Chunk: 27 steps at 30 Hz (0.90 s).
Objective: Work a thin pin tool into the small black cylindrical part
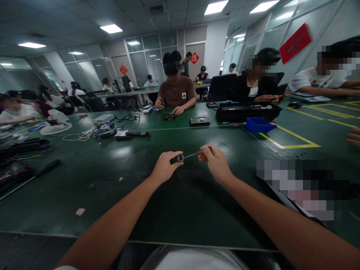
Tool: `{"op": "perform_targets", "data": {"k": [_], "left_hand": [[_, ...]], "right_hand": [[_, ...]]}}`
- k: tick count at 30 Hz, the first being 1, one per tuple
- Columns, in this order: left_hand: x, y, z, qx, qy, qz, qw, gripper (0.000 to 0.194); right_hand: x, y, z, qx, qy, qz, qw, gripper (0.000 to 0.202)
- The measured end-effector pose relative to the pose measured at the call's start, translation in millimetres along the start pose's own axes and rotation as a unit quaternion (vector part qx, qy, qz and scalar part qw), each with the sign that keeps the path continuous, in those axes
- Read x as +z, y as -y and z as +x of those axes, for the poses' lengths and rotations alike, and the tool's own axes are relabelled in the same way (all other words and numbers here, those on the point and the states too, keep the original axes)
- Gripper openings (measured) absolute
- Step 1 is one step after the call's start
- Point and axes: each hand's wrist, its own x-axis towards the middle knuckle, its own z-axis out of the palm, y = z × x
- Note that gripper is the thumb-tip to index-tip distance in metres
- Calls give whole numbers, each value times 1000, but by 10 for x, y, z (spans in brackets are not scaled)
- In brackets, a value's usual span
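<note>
My left hand [164, 167] is closed around a small dark cylinder [180, 157], gripping it between thumb and fingers. The cylinder's round end has a pale metallic rim and faces me; its exact kind is unclear. In my right hand [215, 161] is a thin screwdriver [191, 155], pinched at its reddish handle, which the fingers mostly hide. Its slim metal shaft points left, and the tip reaches the cylinder's rim; I cannot tell whether it goes inside. Both hands are held above the green table [197, 210].
A blue tray [260, 125] and a long black casing [249, 111] stand at the right back. Ahead lies a hard drive [199, 121], near a person in brown [177, 92]. Cables [102, 130] and a long screwdriver [47, 167] lie left; a blurred-out flat object [303, 191] is at right.
</note>
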Motion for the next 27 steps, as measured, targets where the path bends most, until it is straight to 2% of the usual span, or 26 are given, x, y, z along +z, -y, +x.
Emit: {"op": "perform_targets", "data": {"k": [3,5,7,11,15,20,24,27], "left_hand": [[-19,-33,3,-7,-5,16,1000,41],[-27,-45,4,-10,-9,17,1000,40],[-29,-50,6,-11,-12,13,1000,40],[-21,-40,9,-14,-18,10,1000,40],[-15,-25,10,-7,-15,8,1000,40],[-14,-9,9,-9,-9,8,1000,41],[-11,-2,11,-10,-7,3,1000,42],[-8,-4,13,-11,-11,-2,1000,41]], "right_hand": [[12,56,-50,-68,17,-48,996,29],[18,85,-79,-83,41,-57,994,28],[19,97,-93,-87,51,-68,993,27],[6,86,-88,-99,30,-107,989,26],[2,87,-96,-99,49,-111,988,26],[14,126,-140,-121,31,-138,983,25],[15,131,-131,-110,41,-117,986,25],[14,127,-111,-98,23,-108,989,26]]}}
